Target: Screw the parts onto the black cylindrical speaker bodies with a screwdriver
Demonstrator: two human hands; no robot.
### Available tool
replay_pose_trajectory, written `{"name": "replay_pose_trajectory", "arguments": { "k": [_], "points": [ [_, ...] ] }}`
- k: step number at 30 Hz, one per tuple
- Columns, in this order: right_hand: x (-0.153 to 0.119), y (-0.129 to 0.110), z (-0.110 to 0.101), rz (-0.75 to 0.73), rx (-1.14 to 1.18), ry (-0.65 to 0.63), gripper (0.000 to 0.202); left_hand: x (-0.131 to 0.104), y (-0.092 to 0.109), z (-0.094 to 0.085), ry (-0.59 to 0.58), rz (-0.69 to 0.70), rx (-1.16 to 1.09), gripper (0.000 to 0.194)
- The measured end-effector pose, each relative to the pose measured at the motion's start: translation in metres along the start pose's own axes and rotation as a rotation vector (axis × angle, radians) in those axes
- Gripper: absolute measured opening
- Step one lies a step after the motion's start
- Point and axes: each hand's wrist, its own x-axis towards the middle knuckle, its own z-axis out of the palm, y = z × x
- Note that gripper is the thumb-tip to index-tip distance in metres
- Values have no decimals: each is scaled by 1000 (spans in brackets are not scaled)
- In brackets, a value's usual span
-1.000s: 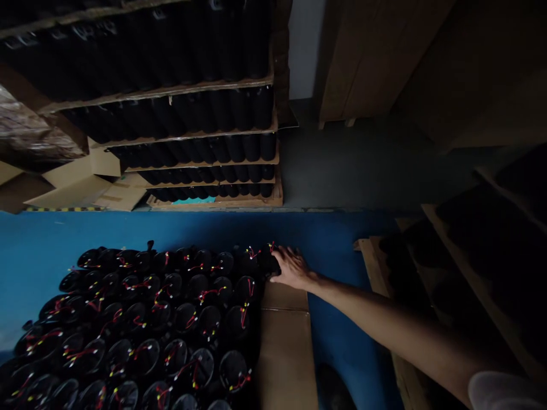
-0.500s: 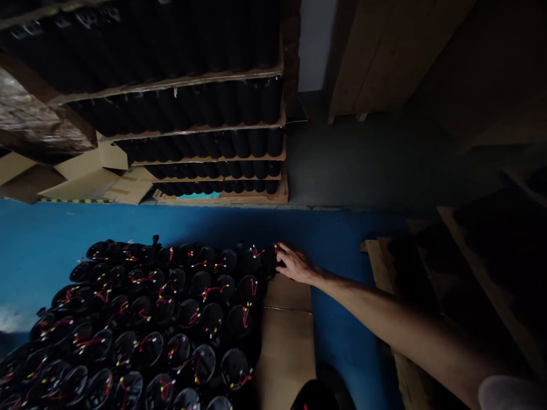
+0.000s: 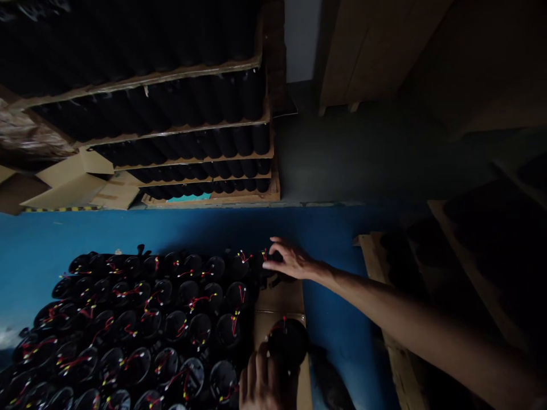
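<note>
Rows of black round housings (image 3: 175, 326) with red wires and small white and yellow plugs stand packed together at lower left. My right hand (image 3: 291, 261) reaches to the far right end of the back row. Its thumb and fingers are apart beside a dark housing (image 3: 265, 261); whether they touch it is hard to see. Low in the view, my left hand (image 3: 259, 380) has its fingers along the left side of another black housing (image 3: 288, 340) with a red wire. That housing is above the brown cardboard (image 3: 277, 302); my left thumb is hidden.
Layered stacks of black cylinders on boards (image 3: 209, 132) stand at the back left. Open cardboard boxes (image 3: 68, 182) lie beside them. Wooden pallets (image 3: 376, 273) with dark goods are on the right, and blue floor (image 3: 329, 319) runs between.
My left hand has come into view with a black housing, which has moved up and left over the cardboard. My right hand's fingers have spread. The view has shifted slightly.
</note>
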Motion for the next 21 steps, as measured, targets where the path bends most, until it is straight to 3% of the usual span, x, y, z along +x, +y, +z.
{"name": "replay_pose_trajectory", "arguments": {
  "k": [3, 6, 9, 11, 14, 18, 21],
  "points": [
    [-30, 6, -19, 141, 73, 144, 29, 23, -1, 8, -19, 42, 2, 24],
    [-94, 7, -25, 244, 151, 162, 47, 44, 0, 11, -58, 133, -2, 25],
    [-159, 3, -12, 306, 239, 73, 64, 62, 0, 14, -102, 251, 6, 29],
    [-183, -2, 4, 341, 297, 23, 76, 74, -2, 18, -136, 340, 14, 33],
    [-187, -12, 29, 390, 365, 10, 85, 93, -11, 23, -191, 475, 20, 36],
    [-168, -19, 52, 481, 391, 74, 72, 117, -27, 29, -258, 628, 4, 40],
    [-162, -14, 65, 527, 392, 113, 69, 127, -37, 37, -282, 663, -2, 52]
  ]
}}
